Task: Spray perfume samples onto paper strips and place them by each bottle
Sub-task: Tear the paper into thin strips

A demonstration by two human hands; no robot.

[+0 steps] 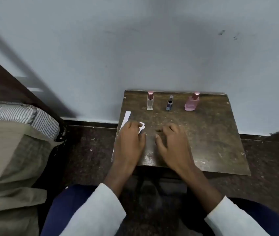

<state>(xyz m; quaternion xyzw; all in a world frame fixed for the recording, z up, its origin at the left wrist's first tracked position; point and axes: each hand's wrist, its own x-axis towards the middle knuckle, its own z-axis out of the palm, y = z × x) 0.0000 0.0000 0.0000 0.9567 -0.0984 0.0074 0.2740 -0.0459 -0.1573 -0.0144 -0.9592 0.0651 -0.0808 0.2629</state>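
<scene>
Three perfume bottles stand in a row at the back of a small dark wooden table [212, 133]: a clear bottle with a pink cap [150, 101] on the left, a small dark blue bottle [169, 103] in the middle, a pink bottle [192, 101] on the right. White paper strips [126, 117] lie at the table's left edge. My left hand [130, 140] rests on them, its fingers covering their near part, with a folded white end [141, 127] showing by the fingertips. My right hand [172, 142] lies flat on the table beside it, fingers spread, holding nothing.
The table stands against a pale blue wall [135, 48]. A bed with a striped mattress [24, 114] and a beige sheet [7, 159] fills the left, with a dark wooden frame post [16, 82]. The floor [87, 150] is dark and speckled. My knees in blue trousers show below.
</scene>
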